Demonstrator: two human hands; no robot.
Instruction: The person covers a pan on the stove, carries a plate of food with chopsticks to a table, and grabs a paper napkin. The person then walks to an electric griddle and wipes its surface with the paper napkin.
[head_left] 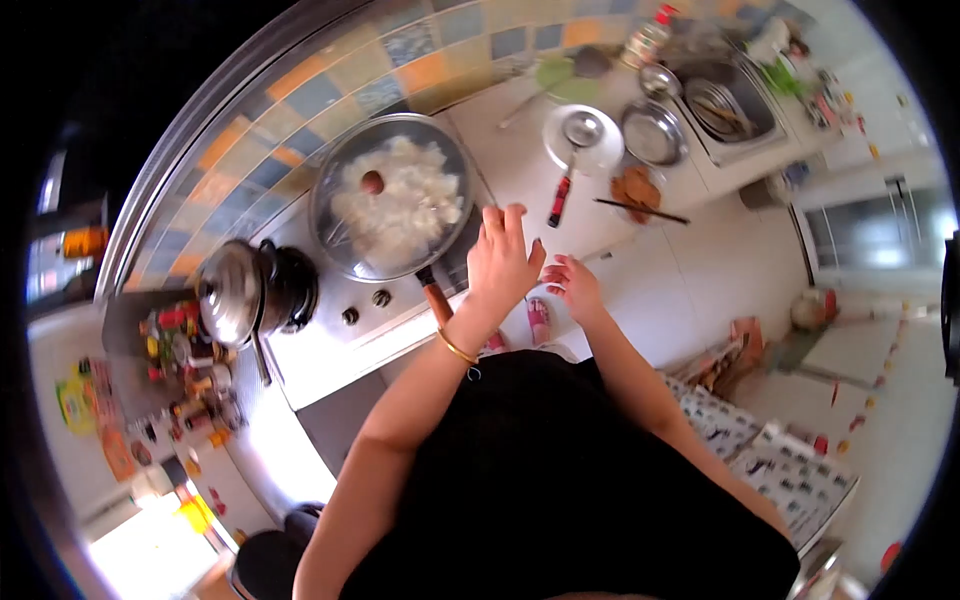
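Observation:
My left hand (503,258), a gold bracelet on its wrist, is raised near the counter's front edge with fingers apart and nothing in them. Just right of it hovers my right hand (574,288), also bare, its fingers loosely bent and apart. Closest to my left hand is a frying pan with a brown handle (437,300), part of which passes behind my left forearm. A clear glass lid with a brown knob (372,182) covers the pan, and white chunks of food (400,205) show through it.
Left of the pan stands a lidded steel pot (232,293). A red-and-black-handled ladle (562,195) rests on a white plate (603,152). Beyond are a metal bowl (652,133), brown food (637,190) with chopsticks (660,212), and a sink (765,120) holding dishes.

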